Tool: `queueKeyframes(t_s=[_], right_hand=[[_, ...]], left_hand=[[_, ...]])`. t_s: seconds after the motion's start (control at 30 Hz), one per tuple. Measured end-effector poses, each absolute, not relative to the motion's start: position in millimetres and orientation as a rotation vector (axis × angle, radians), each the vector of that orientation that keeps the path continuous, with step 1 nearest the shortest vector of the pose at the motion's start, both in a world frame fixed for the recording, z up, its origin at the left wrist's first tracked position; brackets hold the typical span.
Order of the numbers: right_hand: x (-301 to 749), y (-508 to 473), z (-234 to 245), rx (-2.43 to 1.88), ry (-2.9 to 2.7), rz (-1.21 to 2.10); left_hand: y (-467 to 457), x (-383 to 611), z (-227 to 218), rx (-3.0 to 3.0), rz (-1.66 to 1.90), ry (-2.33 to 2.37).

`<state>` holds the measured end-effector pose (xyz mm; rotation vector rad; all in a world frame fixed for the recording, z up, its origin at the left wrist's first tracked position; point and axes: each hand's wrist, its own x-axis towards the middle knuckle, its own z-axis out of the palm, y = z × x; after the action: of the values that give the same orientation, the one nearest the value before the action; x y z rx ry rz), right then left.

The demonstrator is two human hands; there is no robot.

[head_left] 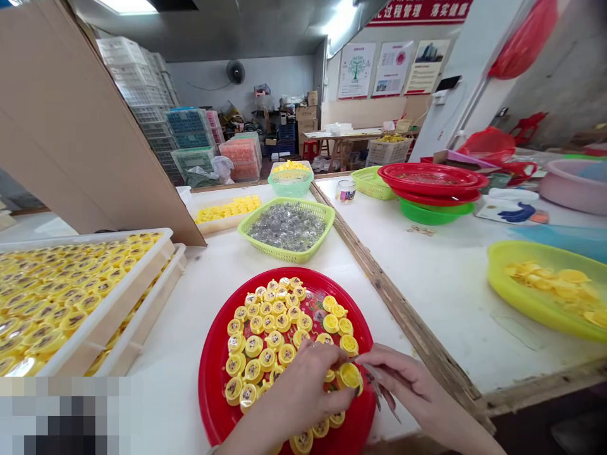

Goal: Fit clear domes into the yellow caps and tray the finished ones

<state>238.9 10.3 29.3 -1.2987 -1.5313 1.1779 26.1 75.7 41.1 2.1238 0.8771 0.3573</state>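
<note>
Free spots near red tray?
Bare table between red tray and white trays; strip before green basket; past the wooden rail, right table up to the yellow basin. Crowded: tray full of caps, left hand and right hand with tweezers at its near edge.

Left hand [303, 388] pinches a yellow cap [349, 374] over the red tray [212, 373] of similar caps (most set in close rows). Right hand [403, 379] grips tweezers [379, 390] just beside it. A green basket [284, 256] of clear pieces lies beyond.

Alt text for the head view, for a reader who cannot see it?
Over a red tray of yellow caps, the left hand pinches one cap while the right hand holds a thin metal tool beside it. A green basket stands behind.
</note>
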Motion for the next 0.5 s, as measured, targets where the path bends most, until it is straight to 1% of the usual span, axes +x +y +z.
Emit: queueKeyframes(t_s=[0.1,0.2,0.37,0.5], right_hand=[[229,11,38,-1.291,-1.651,1.119],[222,15,38,-1.301,-1.682,1.152],[218,25,37,-1.283,-1.714,1.125],[219,32,38,-1.256,-1.704,1.169]], left_hand=[[82,15,47,1.974,0.363,0.765],[89,8,45,1.862,0.395,0.685],[93,2,40,1.655,0.329,0.617],[95,2,41,1.377,0.318,0.403]])
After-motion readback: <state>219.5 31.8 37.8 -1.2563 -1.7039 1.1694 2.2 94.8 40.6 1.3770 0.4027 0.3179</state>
